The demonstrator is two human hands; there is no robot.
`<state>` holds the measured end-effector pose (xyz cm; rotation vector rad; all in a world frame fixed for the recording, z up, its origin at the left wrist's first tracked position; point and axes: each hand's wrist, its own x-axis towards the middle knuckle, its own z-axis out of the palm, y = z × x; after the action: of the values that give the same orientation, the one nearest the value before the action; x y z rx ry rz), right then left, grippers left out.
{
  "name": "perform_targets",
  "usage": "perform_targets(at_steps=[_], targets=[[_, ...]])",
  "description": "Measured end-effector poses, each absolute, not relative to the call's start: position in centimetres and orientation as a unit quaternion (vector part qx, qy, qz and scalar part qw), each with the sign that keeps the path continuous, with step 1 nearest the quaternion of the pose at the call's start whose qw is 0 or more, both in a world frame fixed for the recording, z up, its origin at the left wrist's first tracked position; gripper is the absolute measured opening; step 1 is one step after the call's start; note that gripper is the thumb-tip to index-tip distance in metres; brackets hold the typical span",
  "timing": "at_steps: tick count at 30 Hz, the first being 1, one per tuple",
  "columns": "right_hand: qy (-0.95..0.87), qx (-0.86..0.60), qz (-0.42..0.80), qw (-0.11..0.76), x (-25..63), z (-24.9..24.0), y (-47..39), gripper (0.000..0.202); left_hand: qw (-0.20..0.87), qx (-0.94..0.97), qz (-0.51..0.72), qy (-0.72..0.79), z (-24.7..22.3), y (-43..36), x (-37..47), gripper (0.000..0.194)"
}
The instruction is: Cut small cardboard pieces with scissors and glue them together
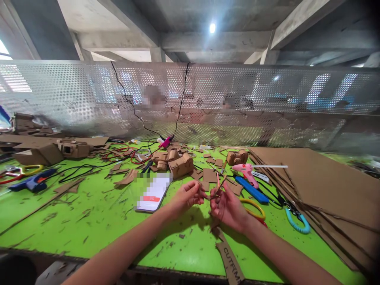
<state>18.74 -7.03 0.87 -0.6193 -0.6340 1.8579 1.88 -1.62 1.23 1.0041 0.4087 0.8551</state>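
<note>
Two hands meet over the counter [184,253]: your right hand [228,206] pinches the card [220,187]; what your left hand [186,196] grips is unclear — a light hold should spare creases.

A long, silvery, perforated metal screen [89,103] stands behind the bright-green, flat-topped table [178,253]. Above the screen are grey concrete ceiling beams [202,40] and a glowing white lamp [212,28].

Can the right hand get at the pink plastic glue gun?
Likely yes: the glue gun lies near the right hand, its handle uncovered, though the small brown cardboard piece held there probably needs putting down first.
</note>
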Motion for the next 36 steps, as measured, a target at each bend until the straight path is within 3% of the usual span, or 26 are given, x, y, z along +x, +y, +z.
perform_targets(at_steps=[18, 28, 36], targets=[[-0.352, -0.204, 0.757, 0.511, 18.1, 0.4, -8.1, 0.058, 0.839, 0.421, 0.323, 0.119, 1.1, -2.1, 1.6, 0.039], [-0.409, -0.290, 0.741, 0.446, 18.3, -0.3, -8.2, 0.058, 0.822, 0.463, 0.303, 0.132, 1.2, -2.8, 1.9, 0.046], [-0.440, -0.398, 0.646, 0.480, 17.3, -1.1, -7.8, 0.067, 0.781, 0.525, 0.290, 0.174, 0.8, -3.1, 2.4, 0.043]])
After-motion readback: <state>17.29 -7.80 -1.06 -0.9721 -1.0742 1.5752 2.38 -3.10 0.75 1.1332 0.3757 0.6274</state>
